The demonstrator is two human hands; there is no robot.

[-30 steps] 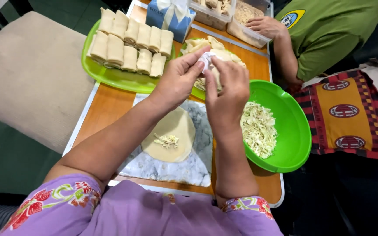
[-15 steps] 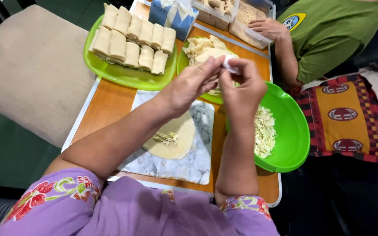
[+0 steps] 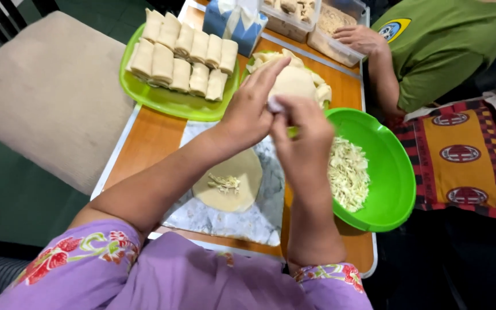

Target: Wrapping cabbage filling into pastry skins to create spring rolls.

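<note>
Hands: left hand (image 3: pixel 252 112) and right hand (image 3: pixel 304 135) pinch a small white piece (image 3: pixel 275 105) together.
Place: above the round wrapper (image 3: pixel 229 181), beside the green bowl (image 3: pixel 388 189).

We see a wooden orange-brown table (image 3: pixel 150 138). On it: flat green plastic tray (image 3: pixel 167 103), round green plastic bowl (image 3: pixel 394 178), grey marbled sheet (image 3: pixel 225 218), blue tissue box (image 3: pixel 233 23), two clear plastic containers (image 3: pixel 328 26) at the far edge, and a second green dish (image 3: pixel 254 60) behind our hands.
</note>
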